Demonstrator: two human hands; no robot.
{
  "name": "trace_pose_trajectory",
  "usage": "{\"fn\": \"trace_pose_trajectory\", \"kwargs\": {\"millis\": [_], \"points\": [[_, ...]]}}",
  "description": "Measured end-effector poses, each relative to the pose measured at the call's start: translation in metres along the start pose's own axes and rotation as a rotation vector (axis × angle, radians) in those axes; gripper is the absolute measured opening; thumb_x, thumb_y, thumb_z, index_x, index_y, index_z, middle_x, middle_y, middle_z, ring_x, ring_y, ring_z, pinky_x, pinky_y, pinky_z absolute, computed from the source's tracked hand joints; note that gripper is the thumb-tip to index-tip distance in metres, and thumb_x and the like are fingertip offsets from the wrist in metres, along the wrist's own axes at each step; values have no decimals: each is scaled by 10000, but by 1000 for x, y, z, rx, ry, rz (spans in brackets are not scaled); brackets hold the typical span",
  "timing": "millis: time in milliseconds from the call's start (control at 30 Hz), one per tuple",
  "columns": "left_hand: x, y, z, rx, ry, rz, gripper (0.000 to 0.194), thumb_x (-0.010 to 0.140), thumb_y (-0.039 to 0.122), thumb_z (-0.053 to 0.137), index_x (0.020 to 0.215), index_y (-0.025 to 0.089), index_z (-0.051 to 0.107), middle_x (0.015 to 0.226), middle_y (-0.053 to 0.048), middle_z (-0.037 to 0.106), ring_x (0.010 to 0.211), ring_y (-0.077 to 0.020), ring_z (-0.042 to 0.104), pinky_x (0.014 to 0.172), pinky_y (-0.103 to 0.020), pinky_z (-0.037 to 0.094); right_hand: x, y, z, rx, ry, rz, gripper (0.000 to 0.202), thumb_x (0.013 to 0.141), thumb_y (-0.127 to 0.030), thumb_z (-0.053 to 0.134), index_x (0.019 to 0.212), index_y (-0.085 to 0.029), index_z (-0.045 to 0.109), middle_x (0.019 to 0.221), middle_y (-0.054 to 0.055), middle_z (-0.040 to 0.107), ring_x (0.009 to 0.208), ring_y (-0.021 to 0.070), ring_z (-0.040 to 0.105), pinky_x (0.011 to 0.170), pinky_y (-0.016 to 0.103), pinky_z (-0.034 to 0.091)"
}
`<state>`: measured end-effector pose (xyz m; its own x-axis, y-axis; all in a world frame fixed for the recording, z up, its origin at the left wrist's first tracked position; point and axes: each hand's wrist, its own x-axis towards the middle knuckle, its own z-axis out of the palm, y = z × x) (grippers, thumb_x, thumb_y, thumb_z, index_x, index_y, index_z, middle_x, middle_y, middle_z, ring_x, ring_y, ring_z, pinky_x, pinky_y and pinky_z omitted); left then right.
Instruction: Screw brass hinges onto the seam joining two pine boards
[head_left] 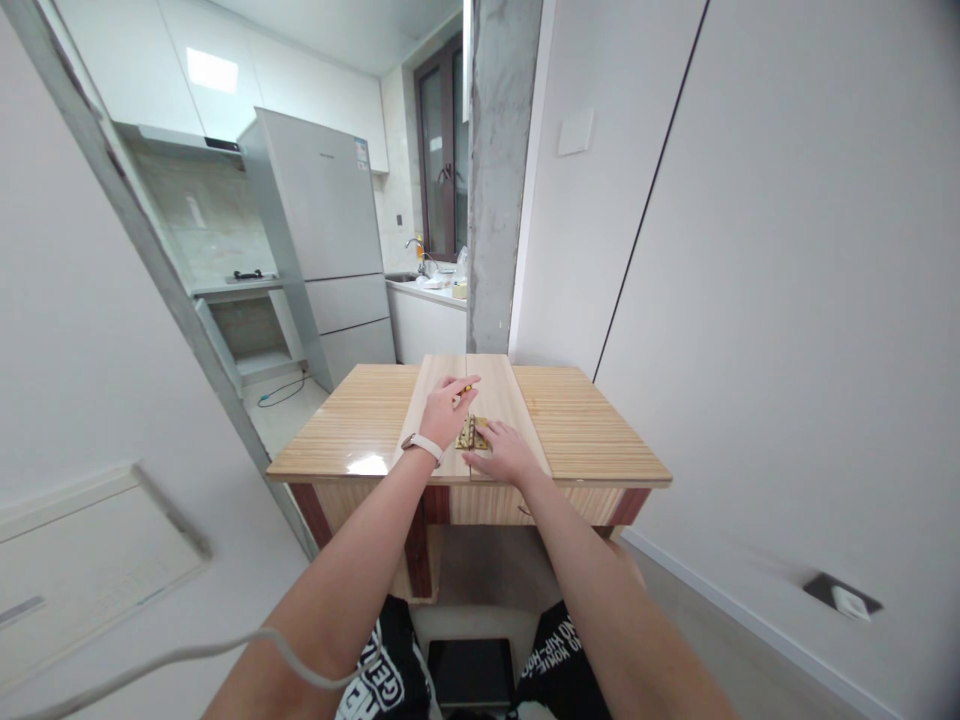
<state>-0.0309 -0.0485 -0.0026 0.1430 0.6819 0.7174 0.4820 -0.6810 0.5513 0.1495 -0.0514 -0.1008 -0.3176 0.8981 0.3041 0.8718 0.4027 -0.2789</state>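
Two pale wooden boards (496, 385) lie side by side across the desk, with a narrow seam between them. A brass-coloured hinge (472, 434) rests over the seam near the front edge. My left hand (448, 408), with a white-banded watch on the wrist, is raised just behind and left of the hinge, its fingers pinched on a small yellow piece (466, 389) too small to name surely. My right hand (504, 452) lies on the right board with fingers spread, its fingertips touching the hinge's right leaf.
The wooden desk (592, 420) has a drawer front below its top. Beyond it stand a grey fridge (330, 210), a concrete pillar (496, 180) and a sink counter (427, 315). A grey cable (172, 648) crosses the lower left. White walls flank both sides.
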Motion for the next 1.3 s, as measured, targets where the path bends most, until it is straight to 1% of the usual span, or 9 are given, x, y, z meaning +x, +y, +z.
{"fn": "trace_pose_trajectory", "kwargs": {"millis": [200, 267, 433, 633, 733, 900, 1067, 1200, 1300], "points": [[0, 3, -3, -63, -39, 44, 370, 1062, 277, 405, 1346, 231, 637, 1265, -94, 676, 1160, -201, 639, 1037, -367, 506, 0, 0, 0, 6, 8, -10, 855, 837, -815, 523, 1478, -249, 537, 1508, 110, 510, 1417, 314, 410, 1196, 456, 268], [-1, 4, -3, -82, -34, 37, 379, 1065, 270, 391, 1359, 224, 624, 1292, -96, 674, 1184, -203, 640, 1067, -379, 492, 0, 0, 1, 8, 7, -5, 858, 834, -815, 526, 1481, -252, 533, 1515, 109, 503, 1425, 314, 400, 1199, 459, 263], [-2, 0, -3, -115, -21, 9, 352, 1048, 271, 449, 1329, 238, 657, 1208, -83, 701, 1029, -178, 686, 942, -332, 547, 1, 0, 1, 6, -8, 5, 854, 837, -809, 528, 1489, -258, 523, 1516, 108, 502, 1427, 309, 394, 1204, 462, 246], [-1, -7, -7, 12, 64, -31, 284, 985, 304, 591, 1228, 271, 733, 1014, -50, 682, 903, -167, 653, 866, -315, 540, 1, -1, -1, -2, -31, 10, 864, 849, -817, 504, 1503, -252, 510, 1546, 107, 473, 1442, 313, 376, 1209, 452, 232], [-1, -7, -9, -12, 42, -24, 307, 1013, 299, 533, 1261, 265, 711, 1093, -63, 688, 976, -175, 658, 884, -313, 542, 1, -2, -1, -2, -31, 10, 858, 852, -822, 494, 1497, -256, 517, 1543, 104, 476, 1441, 312, 376, 1206, 458, 238], [-2, -7, -10, -93, 8, -7, 386, 1055, 251, 392, 1353, 238, 637, 1299, -87, 669, 1214, -190, 627, 1069, -355, 489, -1, -3, -3, 1, -28, 8, 842, 853, -804, 517, 1502, -267, 508, 1552, 98, 466, 1447, 309, 368, 1205, 470, 243], [-4, -8, -8, -168, -48, -39, 400, 1053, 232, 377, 1381, 232, 607, 1264, -86, 698, 1090, -180, 695, 1001, -351, 539, 0, -4, -3, -3, -15, 0, 829, 853, -794, 532, 1488, -261, 524, 1506, 108, 509, 1414, 307, 410, 1195, 460, 263], [-3, -8, -10, -118, -29, -30, 374, 1045, 249, 417, 1336, 234, 652, 1187, -80, 719, 1039, -182, 687, 971, -341, 542, -1, -4, -3, 0, -9, -15, 834, 857, -800, 518, 1484, -251, 527, 1507, 113, 507, 1410, 304, 417, 1194, 456, 269], [-2, -9, -10, -82, -3, -44, 331, 1019, 268, 499, 1286, 244, 693, 1120, -72, 718, 947, -170, 682, 891, -313, 557, -1, -3, -2, -4, -8, -4, 845, 855, -810, 508, 1483, -246, 529, 1519, 114, 496, 1423, 307, 404, 1200, 454, 256]]}}
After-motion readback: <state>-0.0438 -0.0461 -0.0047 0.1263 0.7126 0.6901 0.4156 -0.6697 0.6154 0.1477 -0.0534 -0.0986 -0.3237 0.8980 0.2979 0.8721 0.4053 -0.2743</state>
